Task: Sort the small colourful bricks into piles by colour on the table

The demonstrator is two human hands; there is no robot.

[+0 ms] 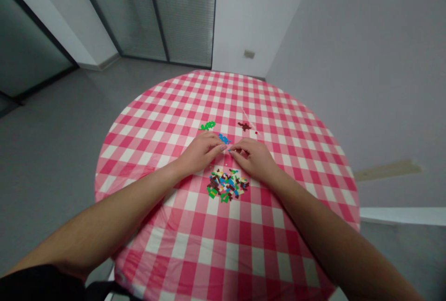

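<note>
Pink gingham tablecloth (200, 250) stretched over a round tabletop

Furthest left, the person's bare left hand (200, 153) lies palm down with its fingers reaching right, and a small clump of green plastic bricks (208, 126) sits just beyond its knuckles. Its fingertips (223, 148) come almost against those of the right hand (251, 159), so the two hands are together, not apart, close above the cloth. Whether they pinch anything cannot be told, as the fingers hide it, though a tiny pale-blue speck (229, 151) shows at the right hand's fingertips. Just beyond that meeting point lies a small group of bright blue plastic bricks (224, 139). A heap of mixed green, brown, blue, yellow and white plastic bricks (228, 186) lies nearer the person, just below and between both hands, touched by neither. Beyond the right hand sit a small cluster of dark brown plastic bricks (244, 126) and, further right, one tiny red piece (256, 132).
</note>
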